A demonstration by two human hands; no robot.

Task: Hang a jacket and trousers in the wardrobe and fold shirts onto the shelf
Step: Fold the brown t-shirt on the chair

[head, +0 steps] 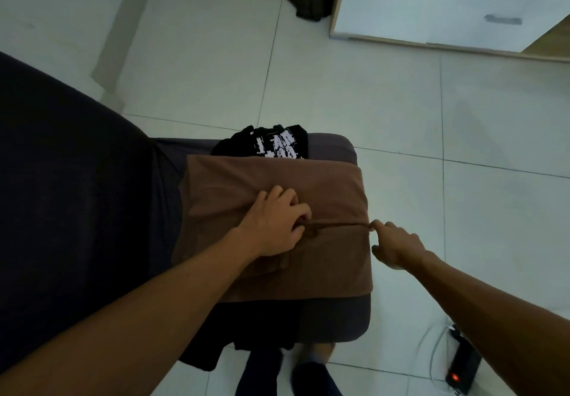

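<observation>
Both hands pinch one fold ridge across the brown shirt [277,179]: left hand [274,226] at its left end, right hand [398,247] at the right edge.

Matt brown cloth shirt [277,179]; glossy tiled floor [354,87].

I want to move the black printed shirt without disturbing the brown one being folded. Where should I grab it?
Take the black printed shirt by its far edge, reaching from the floor side beyond the sofa arm. Its near part lies under the brown shirt, which both hands are holding, so only the far portion is exposed.
</observation>
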